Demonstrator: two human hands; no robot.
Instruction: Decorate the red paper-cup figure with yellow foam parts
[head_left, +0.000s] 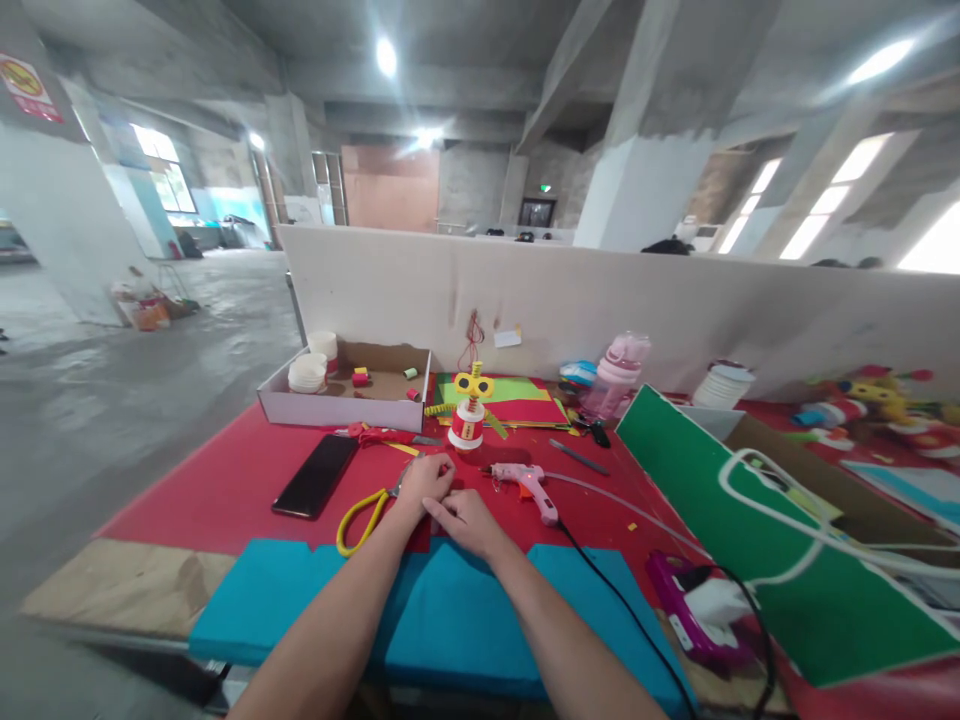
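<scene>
On the red tabletop, my left hand (426,484) lies with its fingers curled in and nothing visible in them, beside yellow-handled scissors (363,520). My right hand (466,518) rests just right of it, thumb apart and touching the left wrist, holding nothing. Beyond both hands stands a small figure (468,424) with a red and white cup body, a coiled neck and yellow goggle-like eyes. A pink glue gun (528,484) lies to the right of the hands, its nozzle pointing left.
A black phone (315,476) lies at left, below a shallow box (345,408) with cups. Coloured sheets (525,408) and a pink bottle (616,380) stand behind. At right are a green panel (720,510), a purple power strip (694,615) and cables. Blue cloth (442,600) covers the front edge.
</scene>
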